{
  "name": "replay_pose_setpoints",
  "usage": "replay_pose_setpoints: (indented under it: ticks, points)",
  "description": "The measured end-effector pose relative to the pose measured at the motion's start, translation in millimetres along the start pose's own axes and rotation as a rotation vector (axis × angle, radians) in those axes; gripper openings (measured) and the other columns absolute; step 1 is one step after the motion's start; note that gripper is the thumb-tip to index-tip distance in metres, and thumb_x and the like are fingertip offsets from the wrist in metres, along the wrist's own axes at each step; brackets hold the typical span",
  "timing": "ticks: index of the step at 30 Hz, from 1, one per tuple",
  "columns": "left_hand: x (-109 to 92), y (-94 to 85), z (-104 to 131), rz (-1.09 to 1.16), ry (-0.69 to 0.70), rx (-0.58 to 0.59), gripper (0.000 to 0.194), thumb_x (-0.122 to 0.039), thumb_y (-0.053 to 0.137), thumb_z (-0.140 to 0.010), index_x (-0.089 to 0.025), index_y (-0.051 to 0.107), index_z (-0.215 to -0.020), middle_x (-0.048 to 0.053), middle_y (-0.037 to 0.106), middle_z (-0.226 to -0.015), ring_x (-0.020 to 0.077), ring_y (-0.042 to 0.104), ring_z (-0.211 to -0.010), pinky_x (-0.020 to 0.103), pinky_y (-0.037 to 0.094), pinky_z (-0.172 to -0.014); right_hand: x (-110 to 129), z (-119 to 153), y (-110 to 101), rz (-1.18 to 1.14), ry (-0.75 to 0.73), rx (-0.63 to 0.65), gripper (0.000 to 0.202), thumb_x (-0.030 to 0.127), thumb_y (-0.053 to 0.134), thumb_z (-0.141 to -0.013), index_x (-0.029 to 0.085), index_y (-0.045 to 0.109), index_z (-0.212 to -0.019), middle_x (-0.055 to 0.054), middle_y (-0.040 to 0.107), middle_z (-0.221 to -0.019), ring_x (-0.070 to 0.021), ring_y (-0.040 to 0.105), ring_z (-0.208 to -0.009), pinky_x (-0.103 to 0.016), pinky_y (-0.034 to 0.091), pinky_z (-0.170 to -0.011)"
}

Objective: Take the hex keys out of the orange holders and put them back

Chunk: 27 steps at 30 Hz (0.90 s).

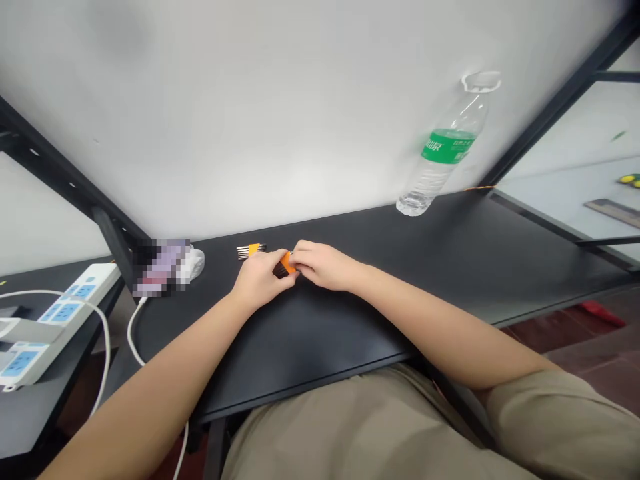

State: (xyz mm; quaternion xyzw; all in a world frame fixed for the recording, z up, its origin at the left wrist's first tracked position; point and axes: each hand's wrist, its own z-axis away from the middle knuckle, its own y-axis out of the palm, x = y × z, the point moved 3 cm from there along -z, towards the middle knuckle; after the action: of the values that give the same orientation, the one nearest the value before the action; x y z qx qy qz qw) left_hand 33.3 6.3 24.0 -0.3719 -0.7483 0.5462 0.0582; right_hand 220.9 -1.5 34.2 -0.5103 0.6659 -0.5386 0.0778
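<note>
Head view: the black desk point(325, 333) is running from its front edge at my lap back to the wall point(275, 120), stretching rightward past the water bottle point(443, 147). My left grip point(260, 277) is pinching an orange bit holder point(289, 262); another orange holder point(255, 249) is lying just beyond. My right grip point(325, 265) is curling at the pinched holder's end, hidden fingertips leaving me unable to tell what they're holding.
</note>
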Motion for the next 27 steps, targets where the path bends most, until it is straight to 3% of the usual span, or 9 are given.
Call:
replay_pose_setpoints:
  ticks: [7,13,18,23,27]
  points:
    - [7,-0.9,0,0.054,-0.060,-0.016,0.030,-0.039,0.071,-0.082,-0.026,0.070,-0.109,0.000,0.075,-0.093,0.0196,0.068,-0.081,0.031,0.048,-0.074,-7,-2,4,-0.131,0.115,-0.053,0.012,0.012,0.054,-0.090,0.020,0.057,-0.098,-0.004,0.062,-0.098,-0.0169,0.056,-0.080,-0.029,0.045,-0.072]
    - [7,-0.3,1,0.057,-0.059,-0.024,0.031,-0.042,0.071,-0.083,-0.026,0.070,-0.109,0.000,0.075,-0.092,0.0196,0.068,-0.081,0.031,0.049,-0.075,-9,-2,6,-0.048,0.040,-0.064,0.015,0.011,0.054,-0.094,0.020,0.066,-0.089,-0.005,0.068,-0.097,-0.0173,0.061,-0.084,-0.030,0.046,-0.077]
    - [9,1.1,1,0.048,-0.072,-0.024,0.031,-0.045,0.072,-0.083,-0.026,0.071,-0.108,-0.001,0.076,-0.093,0.0189,0.068,-0.080,0.031,0.049,-0.075,-12,-2,3,-0.037,0.044,-0.063,0.018,0.010,0.057,-0.094,0.021,0.072,-0.094,-0.004,0.072,-0.099,-0.0166,0.065,-0.086,-0.029,0.047,-0.081]
    - [10,2.8,2,0.066,-0.090,0.001,0.035,-0.047,0.071,-0.084,-0.027,0.071,-0.114,0.000,0.075,-0.095,0.0201,0.069,-0.083,0.031,0.050,-0.076,-45,2,-9,0.157,0.229,-0.015,0.021,0.011,0.055,-0.094,0.020,0.073,-0.098,-0.006,0.072,-0.100,-0.0191,0.064,-0.091,-0.030,0.046,-0.085]
    - [12,3.6,2,0.072,-0.106,0.004,0.035,-0.049,0.071,-0.084,-0.027,0.072,-0.112,0.001,0.076,-0.099,0.0219,0.070,-0.089,0.032,0.051,-0.079,-71,7,-9,0.210,0.343,0.100,0.013,0.025,0.063,-0.095,0.020,0.074,-0.095,-0.007,0.070,-0.097,-0.0193,0.063,-0.089,-0.030,0.046,-0.083]
